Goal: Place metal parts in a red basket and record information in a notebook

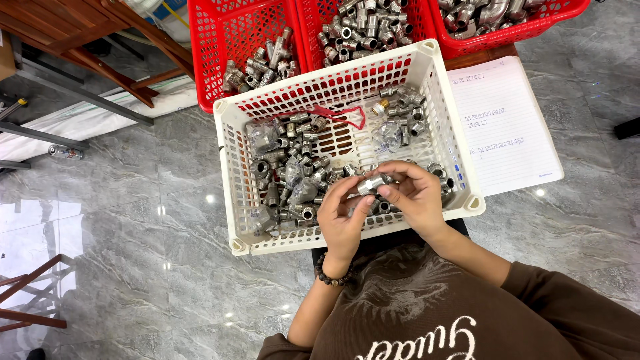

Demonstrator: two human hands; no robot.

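My left hand and my right hand meet over the near part of a white plastic basket. Together they pinch a small silver metal pipe fitting between the fingertips. The basket holds several loose metal fittings, a few in clear plastic bags, and a red cord. A dark bead bracelet sits on my left wrist.
Three red plastic baskets with more metal fittings stand behind the white one. An open notebook with handwriting lies to the right. Wooden furniture is at the upper left, on a grey marble floor.
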